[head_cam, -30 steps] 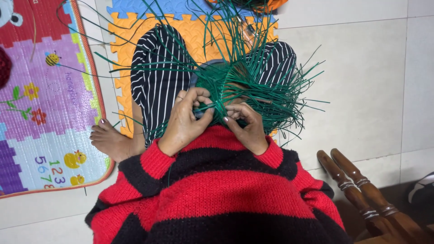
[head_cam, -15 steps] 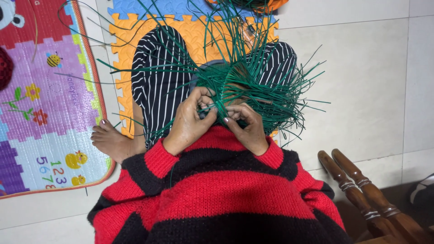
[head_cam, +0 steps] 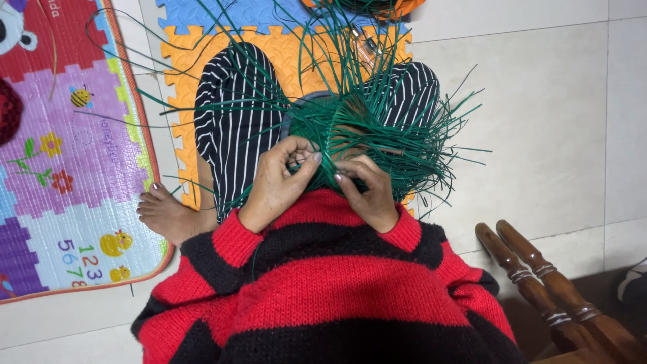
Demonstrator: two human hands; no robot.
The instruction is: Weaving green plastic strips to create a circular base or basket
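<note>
Seen from above, a seated person's left hand (head_cam: 273, 185) and right hand (head_cam: 367, 192) pinch thin green plastic strands at the near edge of a half-woven round green basket (head_cam: 350, 128) resting on striped-trousered knees, stiff loose ends fanning outward over an orange foam floor mat (head_cam: 296, 57).

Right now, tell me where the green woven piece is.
In the head view the green woven piece sits on the person's lap, centre frame, held by the left hand and right hand, above the orange foam mat.
</note>
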